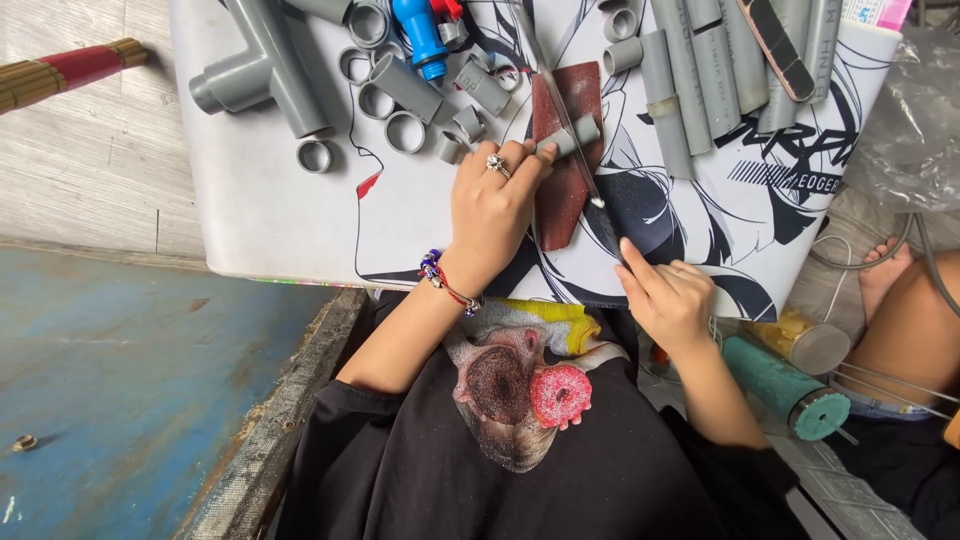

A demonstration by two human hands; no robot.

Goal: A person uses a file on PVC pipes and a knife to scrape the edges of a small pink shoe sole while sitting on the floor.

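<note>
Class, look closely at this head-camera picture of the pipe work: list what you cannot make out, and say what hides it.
- Tool's handle: the right hand covers it; only the thin blade shows.
- Small grey pipe piece: its near end is under the left hand fingertips.
- Blue valve and long grey pipes: cut off by the top edge.
- Red-brown sandpaper sheet: partly hidden by the left hand.

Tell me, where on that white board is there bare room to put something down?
The board is bare at its near-left corner, below the grey tee fitting and loose rings, left of the left hand. The far edge is crowded with pipes and fittings; the sandpaper fills the middle.
</note>
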